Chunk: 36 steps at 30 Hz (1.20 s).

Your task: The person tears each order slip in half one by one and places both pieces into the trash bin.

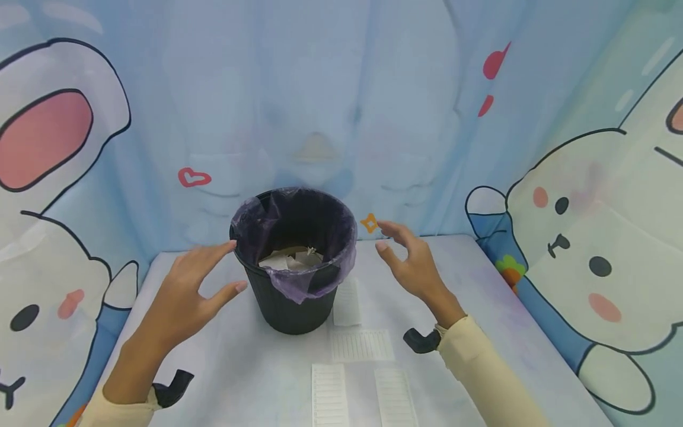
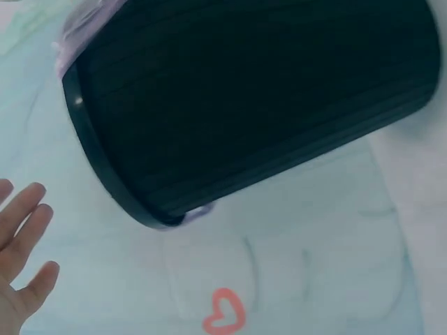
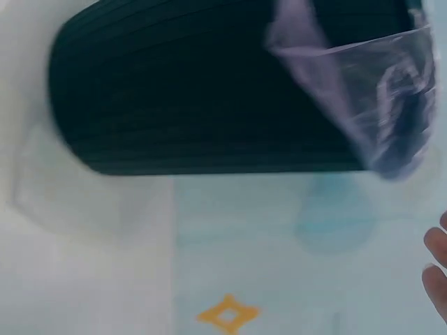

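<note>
A black trash bin point(image 1: 290, 311) stands upright on the table, lined with a purple plastic bag point(image 1: 341, 261) folded over part of its rim. Crumpled white paper point(image 1: 293, 260) lies inside it. My left hand point(image 1: 184, 290) is at the bin's left, fingers extended and thumb apart, with nothing held. In the left wrist view the left hand point(image 2: 24, 258) appears apart from the bin's rim. To the right of the bin my right hand point(image 1: 413, 261) hovers with relaxed fingers, holding nothing. Only fingertips of the right hand point(image 3: 436, 258) show in the right wrist view.
Several white paper slips with printed lines lie on the table: one slip point(image 1: 347, 303) beside the bin, a crosswise slip point(image 1: 363, 346), and two nearer ones, a left slip point(image 1: 329, 394) and a right slip point(image 1: 396, 397). A blue cartoon curtain point(image 1: 320, 89) hangs behind the table.
</note>
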### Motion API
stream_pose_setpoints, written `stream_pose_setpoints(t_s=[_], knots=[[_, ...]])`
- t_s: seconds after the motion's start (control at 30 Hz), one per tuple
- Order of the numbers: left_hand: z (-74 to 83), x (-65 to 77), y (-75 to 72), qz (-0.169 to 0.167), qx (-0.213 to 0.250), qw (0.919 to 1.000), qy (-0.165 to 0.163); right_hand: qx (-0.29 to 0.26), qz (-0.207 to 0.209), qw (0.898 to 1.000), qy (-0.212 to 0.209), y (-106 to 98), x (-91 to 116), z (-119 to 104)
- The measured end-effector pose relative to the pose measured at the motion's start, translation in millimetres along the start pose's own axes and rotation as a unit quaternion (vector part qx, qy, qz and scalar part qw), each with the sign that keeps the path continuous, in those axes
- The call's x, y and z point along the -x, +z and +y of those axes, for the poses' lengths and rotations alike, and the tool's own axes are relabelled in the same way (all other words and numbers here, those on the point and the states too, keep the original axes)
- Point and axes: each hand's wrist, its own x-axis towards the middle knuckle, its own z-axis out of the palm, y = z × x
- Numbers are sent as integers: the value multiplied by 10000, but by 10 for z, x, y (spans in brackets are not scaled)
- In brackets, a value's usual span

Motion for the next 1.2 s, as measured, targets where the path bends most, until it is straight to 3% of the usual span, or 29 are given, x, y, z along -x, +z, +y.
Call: stream_pose_setpoints(t_s=[0.2, 0.47, 0.67, 0.87, 1.03, 1.2], knots=[[8, 270, 63, -152, -49, 9998, -133, 531, -651, 9955, 445, 120, 345, 301], [14, 553, 231, -522, 63, 9978, -397, 1148, -1624, 9750, 992, 381, 930, 545], [-10, 702, 329, -658, 56, 9965, -506, 1041, -2203, 9674, 683, 748, 1207, 389], [18, 794, 425, -855, 108, 9941, -656, 1374, -2770, 9500, 427, 1079, 1336, 220], [47, 867, 491, -932, 168, 9940, -543, 1605, -2904, 9431, 196, 1254, 1404, 152], [79, 924, 525, -949, 162, 9945, -412, 1668, -2870, 9433, -45, 1420, 1452, 78]])
